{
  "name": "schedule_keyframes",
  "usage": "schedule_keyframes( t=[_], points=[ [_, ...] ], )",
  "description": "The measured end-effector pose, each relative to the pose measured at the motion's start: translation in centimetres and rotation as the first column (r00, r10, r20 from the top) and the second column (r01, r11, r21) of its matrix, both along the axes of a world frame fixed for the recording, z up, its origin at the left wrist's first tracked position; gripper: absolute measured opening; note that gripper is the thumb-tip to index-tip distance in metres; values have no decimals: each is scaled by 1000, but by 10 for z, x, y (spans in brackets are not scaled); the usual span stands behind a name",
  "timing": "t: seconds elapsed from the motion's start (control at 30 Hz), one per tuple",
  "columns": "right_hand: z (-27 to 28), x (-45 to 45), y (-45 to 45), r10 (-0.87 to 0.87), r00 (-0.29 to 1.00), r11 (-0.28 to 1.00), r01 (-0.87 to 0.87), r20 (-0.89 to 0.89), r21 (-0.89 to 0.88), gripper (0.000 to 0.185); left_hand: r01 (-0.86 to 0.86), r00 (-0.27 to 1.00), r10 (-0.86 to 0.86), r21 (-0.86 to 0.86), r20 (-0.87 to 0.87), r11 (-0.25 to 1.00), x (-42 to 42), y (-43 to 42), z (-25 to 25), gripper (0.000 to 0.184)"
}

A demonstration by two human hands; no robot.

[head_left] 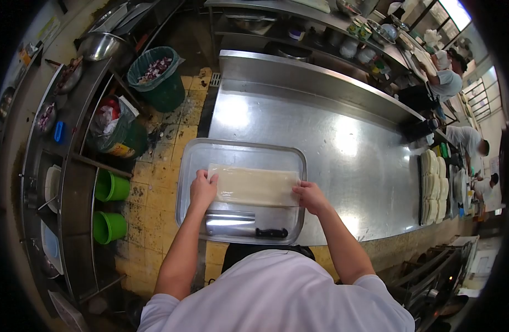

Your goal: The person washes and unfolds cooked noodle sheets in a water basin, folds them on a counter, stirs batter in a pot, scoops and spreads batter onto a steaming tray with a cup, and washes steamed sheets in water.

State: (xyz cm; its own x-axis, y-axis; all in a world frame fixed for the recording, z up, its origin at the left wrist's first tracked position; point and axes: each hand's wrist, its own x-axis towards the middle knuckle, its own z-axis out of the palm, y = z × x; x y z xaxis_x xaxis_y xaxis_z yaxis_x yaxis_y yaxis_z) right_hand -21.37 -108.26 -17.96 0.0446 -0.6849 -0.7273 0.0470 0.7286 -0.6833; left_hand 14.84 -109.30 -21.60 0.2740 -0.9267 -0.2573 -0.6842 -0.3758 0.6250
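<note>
A pale, flat rectangular slab of what looks like dough point(257, 186), with a glossy surface like plastic film, is held level over a metal tray point(189, 152). My left hand point(203, 189) grips its left end, thumb on top and fingers partly hidden. At the opposite end, my right hand point(310, 196) pinches the edge between thumb and fingers. Whether the slab's underside touches the tray, I cannot tell. A cleaver point(230, 223) with a black handle lies in the tray on the side nearest me, its handle pointing right.
The tray sits on the left end of a steel worktable point(321, 171) with a raised back edge. Pale wrapped blocks point(432, 185) are stacked at the right. Bins point(161, 91) and green buckets point(110, 227) stand left. Co-workers point(445, 80) are at the far right.
</note>
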Motion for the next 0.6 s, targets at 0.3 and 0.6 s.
schedule_keyframes(
  t=[0.3, 0.6],
  points=[
    [2, -13, 16, 179, 822, 928, -324, -540, -185, 49, -66, 997, 63, 66, 54, 996, 24, 37, 21, 58],
    [15, -14, 63, 191, 776, 864, -423, -602, -272, 45, 107, 994, -107, 0, 6, 994, -22, 54, 54, 41]
  ],
)
